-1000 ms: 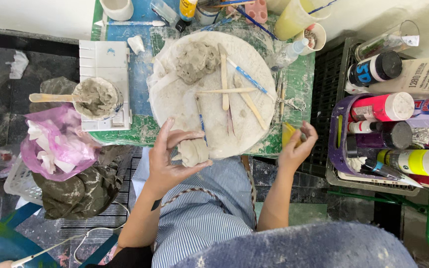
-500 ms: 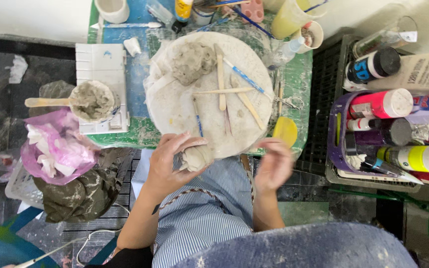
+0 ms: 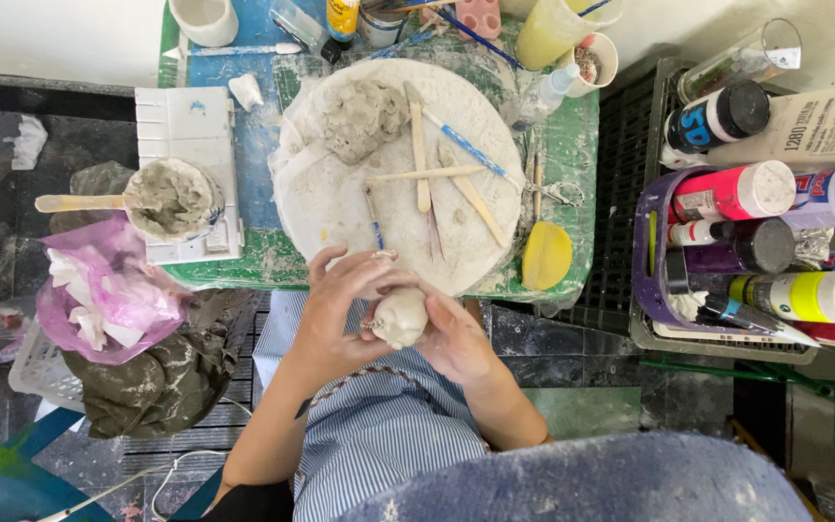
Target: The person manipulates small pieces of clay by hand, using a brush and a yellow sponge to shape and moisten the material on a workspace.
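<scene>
While both hands meet over the lap, a rounded lump of pale clay (image 3: 399,316) sits clasped between them, just short of the near edge of the round work board (image 3: 340,208). The left hand (image 3: 335,309) curls over the lump from its left and top, fingers (image 3: 359,271) bent loosely around it, thumb against its side. The right hand (image 3: 456,338) cups the lump from the right and beneath, palm upward. Both hands are closed on the same lump; neither grasp is tight enough to flatten it visibly.

Directly beyond the grip, on the board, lie several wooden modelling sticks (image 3: 419,159) crossing one another, plus a blue-handled tool (image 3: 466,147) lying diagonally. Further beyond and slightly left of the grip rests a larger rough mass of grey clay (image 3: 359,116). A yellow rounded scraper (image 3: 546,254) lies just right of the grip on the green-covered table (image 3: 577,145).

Well left of the grip, a clay-coated cup (image 3: 174,198) with a wooden stick (image 3: 74,203) stands on a white tray (image 3: 190,121). Below that, a pink plastic bag (image 3: 108,295) holds white scraps, and a bag of dark clay (image 3: 147,382) lies beside it.

Well right of the grip, a purple bin (image 3: 645,280) contains paint bottles (image 3: 736,191) lying on their sides in pink, yellow and dark colours.

Beneath the grip, a blue-and-white striped garment (image 3: 379,435) covers the lap.
</scene>
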